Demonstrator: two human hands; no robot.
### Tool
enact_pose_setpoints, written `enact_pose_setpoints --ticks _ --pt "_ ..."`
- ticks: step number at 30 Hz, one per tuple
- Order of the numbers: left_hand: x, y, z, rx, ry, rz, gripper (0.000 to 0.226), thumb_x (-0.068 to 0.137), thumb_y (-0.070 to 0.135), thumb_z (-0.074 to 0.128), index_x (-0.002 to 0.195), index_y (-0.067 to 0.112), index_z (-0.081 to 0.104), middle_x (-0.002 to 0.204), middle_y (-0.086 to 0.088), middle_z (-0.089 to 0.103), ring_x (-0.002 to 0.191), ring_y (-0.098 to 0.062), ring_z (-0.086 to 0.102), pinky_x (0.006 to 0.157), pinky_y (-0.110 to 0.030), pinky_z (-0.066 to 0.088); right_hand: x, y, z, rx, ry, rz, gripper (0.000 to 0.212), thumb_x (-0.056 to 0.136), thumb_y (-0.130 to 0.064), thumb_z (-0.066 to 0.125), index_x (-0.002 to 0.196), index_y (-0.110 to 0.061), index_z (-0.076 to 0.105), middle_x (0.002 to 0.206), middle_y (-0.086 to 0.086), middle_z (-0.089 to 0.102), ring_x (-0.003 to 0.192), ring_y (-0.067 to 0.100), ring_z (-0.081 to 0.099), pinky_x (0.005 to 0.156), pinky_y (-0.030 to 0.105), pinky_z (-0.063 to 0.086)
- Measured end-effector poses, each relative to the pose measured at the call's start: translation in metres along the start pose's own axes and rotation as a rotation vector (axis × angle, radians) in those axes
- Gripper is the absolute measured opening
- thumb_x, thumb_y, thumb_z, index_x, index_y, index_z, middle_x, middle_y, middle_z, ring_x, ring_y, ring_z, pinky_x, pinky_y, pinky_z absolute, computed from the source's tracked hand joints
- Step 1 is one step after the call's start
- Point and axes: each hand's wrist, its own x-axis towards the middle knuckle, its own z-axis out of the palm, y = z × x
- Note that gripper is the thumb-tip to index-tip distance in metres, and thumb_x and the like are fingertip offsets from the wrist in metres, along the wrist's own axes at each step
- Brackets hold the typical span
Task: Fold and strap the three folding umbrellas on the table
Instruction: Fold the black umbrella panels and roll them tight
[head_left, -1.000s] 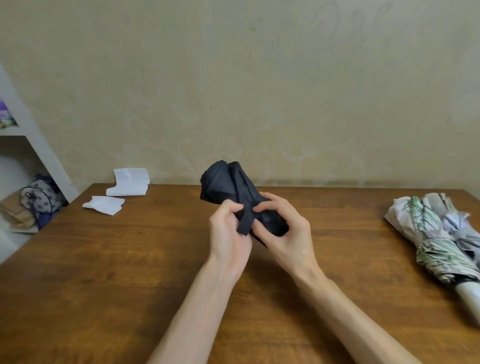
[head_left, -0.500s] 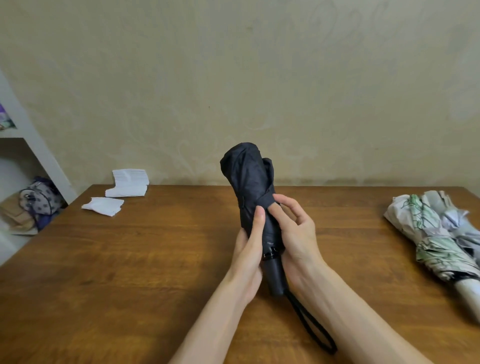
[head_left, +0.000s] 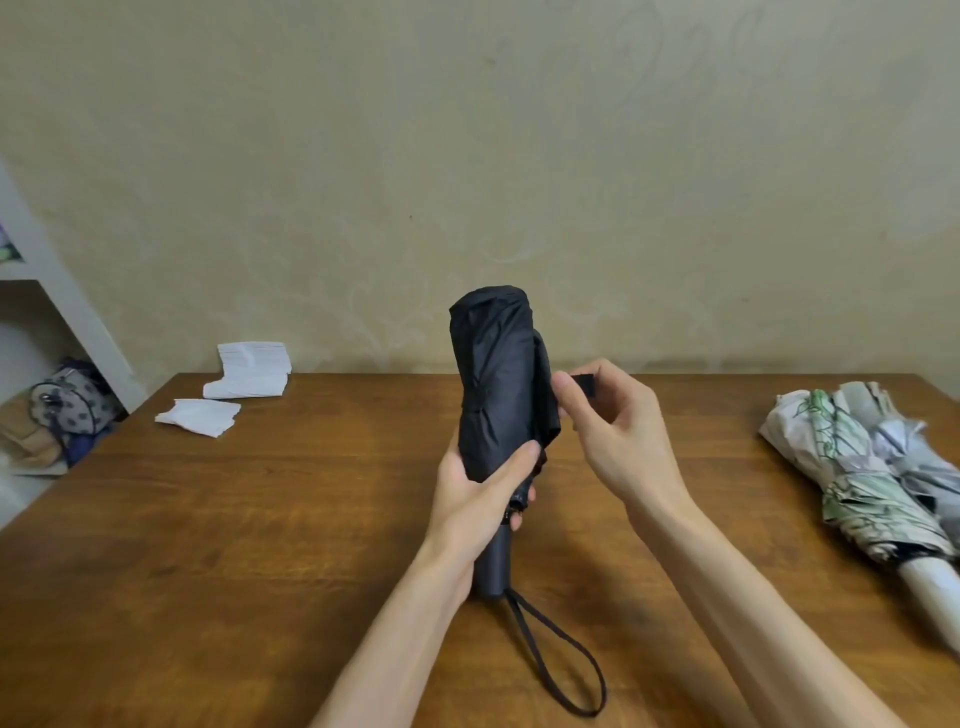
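A folded black umbrella (head_left: 493, 374) stands upright over the middle of the wooden table (head_left: 260, 519), handle down, its wrist loop (head_left: 561, 654) trailing toward me. My left hand (head_left: 478, 499) grips its lower canopy just above the handle. My right hand (head_left: 613, 431) pinches the end of the black closing strap (head_left: 583, 387), pulled out to the right of the canopy. At the right edge lie a leaf-patterned umbrella (head_left: 852, 473) with a white handle and, behind it, a grey umbrella (head_left: 919, 457), both loosely gathered.
White folded papers (head_left: 249, 366) and another sheet (head_left: 200, 415) lie at the table's back left. A white shelf (head_left: 67, 306) with a spotted bag (head_left: 67, 405) stands off the left edge. A beige wall runs right behind the table.
The black umbrella has swung from tilted to upright. My left hand shifted down to grip the lower canopy. My right hand came off the bundle and pulled the strap out to the right.
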Motion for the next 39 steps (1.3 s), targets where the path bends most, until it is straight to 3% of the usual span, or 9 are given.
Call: enact_pose_setpoints --ticks 6,11,15,20,23,27,29,32,39 --pt "0.003 -0.001 -0.004 -0.037 -0.069 -0.084 0.035 0.095 0.023 0.08 0.124 0.01 0.067 0.085 -0.006 0.067 0.069 -0.018 0.059 0.05 -0.028 0.042 -0.003 -0.013 -0.005 0.14 -0.044 -0.022 0.02 0.106 -0.027 0.066 0.094 -0.012 0.072 0.075 -0.009 0.072 0.082 0.007 0.072 0.076 0.011 0.05" --pt "0.005 0.002 -0.003 0.007 -0.047 -0.067 0.017 0.097 0.021 0.077 0.11 0.012 0.071 0.081 -0.01 0.066 0.07 -0.021 0.06 0.053 -0.031 0.044 -0.008 -0.027 -0.003 0.099 -0.195 -0.203 0.017 0.106 -0.017 0.067 0.093 -0.006 0.07 0.085 0.005 0.074 0.083 0.013 0.072 0.077 0.02 0.054" --pt "0.001 0.005 0.001 0.461 0.112 0.203 0.025 0.096 0.028 0.075 0.117 0.031 0.062 0.084 0.007 0.074 0.072 -0.012 0.07 0.06 -0.029 0.053 -0.005 -0.013 0.006 -0.007 -0.21 -0.305 0.017 0.106 -0.013 0.067 0.09 -0.007 0.067 0.085 0.002 0.07 0.083 0.021 0.066 0.079 0.038 0.056" --pt "-0.008 0.004 0.008 1.011 0.211 0.435 0.067 0.098 0.044 0.068 0.152 0.022 0.034 0.123 0.003 0.065 0.097 -0.019 0.071 0.068 -0.022 0.046 -0.01 -0.001 0.017 0.139 -0.089 -0.211 0.015 0.107 -0.012 0.064 0.093 -0.008 0.063 0.089 0.0 0.07 0.087 0.013 0.067 0.077 0.026 0.054" --pt "-0.011 0.007 0.008 0.756 0.054 0.395 0.055 0.105 0.056 0.048 0.155 0.038 0.034 0.128 0.014 0.06 0.094 -0.004 0.066 0.073 -0.014 0.051 -0.011 0.004 0.018 0.258 0.01 -0.097 0.019 0.107 -0.019 0.065 0.092 -0.008 0.062 0.083 -0.002 0.067 0.081 0.008 0.063 0.074 0.024 0.051" --pt "-0.003 0.012 -0.001 0.439 -0.041 0.341 0.046 0.106 0.065 0.045 0.151 0.054 0.046 0.141 0.018 0.065 0.123 -0.014 0.068 0.093 -0.049 0.062 -0.008 0.003 0.015 0.518 0.022 0.076 0.025 0.106 -0.027 0.066 0.099 -0.003 0.062 0.092 0.004 0.068 0.096 0.018 0.066 0.094 0.041 0.057" --pt "-0.007 0.016 0.005 0.19 -0.099 0.217 0.042 0.105 0.055 0.057 0.147 0.052 0.05 0.132 0.012 0.071 0.114 -0.018 0.074 0.079 -0.052 0.066 -0.006 0.001 0.013 0.639 0.019 0.121 0.022 0.104 -0.024 0.067 0.099 -0.003 0.061 0.091 0.004 0.068 0.097 0.019 0.066 0.101 0.045 0.059" --pt "-0.012 0.02 0.007 0.005 -0.143 0.112 0.044 0.1 0.047 0.065 0.139 0.053 0.048 0.113 -0.006 0.076 0.076 -0.027 0.076 0.049 -0.034 0.054 -0.005 0.001 0.011 0.719 -0.015 0.163 0.021 0.103 -0.025 0.067 0.096 -0.007 0.059 0.088 0.004 0.065 0.093 0.024 0.066 0.082 0.041 0.061" --pt "-0.004 0.017 -0.002 0.028 -0.149 0.11 0.044 0.1 0.045 0.065 0.14 0.039 0.048 0.109 -0.017 0.076 0.065 -0.025 0.064 0.044 -0.029 0.046 -0.002 0.005 0.006 0.629 -0.079 0.152 0.02 0.106 -0.026 0.066 0.096 -0.008 0.063 0.093 0.008 0.068 0.096 0.025 0.066 0.092 0.044 0.057"
